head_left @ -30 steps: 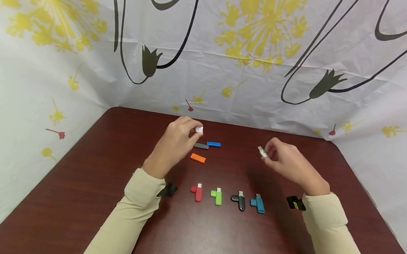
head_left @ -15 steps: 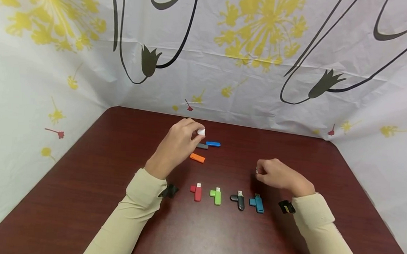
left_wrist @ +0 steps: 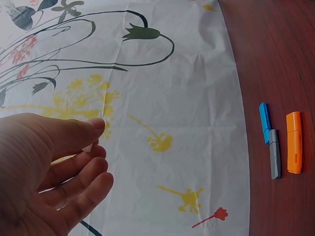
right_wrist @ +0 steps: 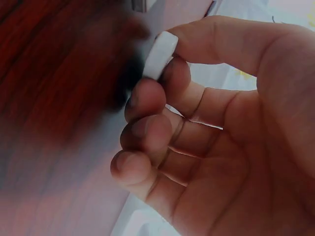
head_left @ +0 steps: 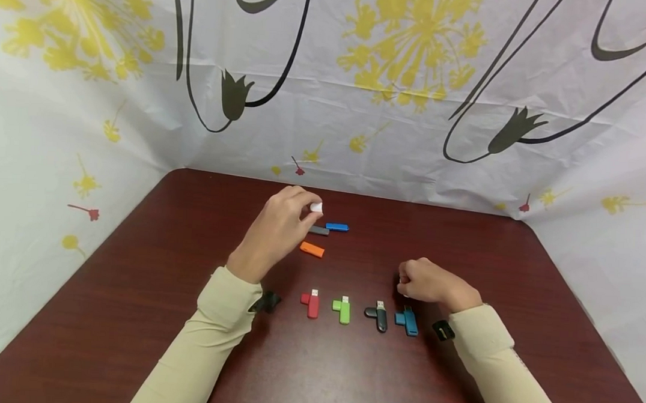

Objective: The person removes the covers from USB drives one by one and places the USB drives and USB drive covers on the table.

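Note:
Over the far part of the table, my left hand (head_left: 275, 232) pinches a small white cap (head_left: 316, 207) between thumb and fingertips. My right hand (head_left: 430, 281) is low near the row of USB sticks, just behind the blue one (head_left: 411, 322). In the right wrist view its thumb and fingers pinch a white USB stick (right_wrist: 161, 55), mostly hidden in the head view. To the left in that row lie a black USB stick (head_left: 381, 318), a green one (head_left: 344, 310) and a red one (head_left: 313, 304), each with a cap beside it and its metal plug showing.
Beyond the row lie an orange USB stick (head_left: 312, 249), a grey one (head_left: 319, 230) partly behind the left hand, and a bright blue one (head_left: 337, 227). The dark wooden table (head_left: 135, 289) meets a white patterned cloth (head_left: 326, 129) at its back and sides.
My right hand has come down and toward me with the white USB stick, moving left toward the blue stick. The left hand stays nearly in place with the cap.

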Motion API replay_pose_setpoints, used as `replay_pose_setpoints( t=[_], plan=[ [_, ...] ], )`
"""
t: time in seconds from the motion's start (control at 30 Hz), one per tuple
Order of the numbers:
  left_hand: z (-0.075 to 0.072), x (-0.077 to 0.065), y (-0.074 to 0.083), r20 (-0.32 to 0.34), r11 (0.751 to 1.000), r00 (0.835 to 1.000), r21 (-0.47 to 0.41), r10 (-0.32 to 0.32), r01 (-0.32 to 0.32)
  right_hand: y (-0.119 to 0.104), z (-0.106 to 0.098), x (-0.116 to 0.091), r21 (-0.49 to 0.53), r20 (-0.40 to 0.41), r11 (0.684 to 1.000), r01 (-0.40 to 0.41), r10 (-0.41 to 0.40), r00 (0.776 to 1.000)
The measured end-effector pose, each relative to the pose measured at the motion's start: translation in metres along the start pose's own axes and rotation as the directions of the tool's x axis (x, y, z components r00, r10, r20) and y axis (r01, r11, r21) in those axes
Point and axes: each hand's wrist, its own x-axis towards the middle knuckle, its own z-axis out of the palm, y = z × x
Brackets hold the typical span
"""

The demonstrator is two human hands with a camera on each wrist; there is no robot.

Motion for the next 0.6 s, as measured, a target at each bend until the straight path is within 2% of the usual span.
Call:
replay_pose_setpoints(
  t=[0.37, 0.6],
  plan=[
    [0.004, 0.0, 0.006, 0.032, 1.0, 0.999, -0.016, -0.011, 0.011, -0.002, 0.0, -0.001, -0.026, 0.032, 0.999, -0.04, 0.041, 0.999],
    [0.015, -0.001, 0.014, 0.066, 0.999, 0.998, -0.045, 0.022, -0.019, -0.003, -0.001, -0.002, -0.027, 0.045, 0.998, -0.049, 0.051, 0.998]
  ],
)
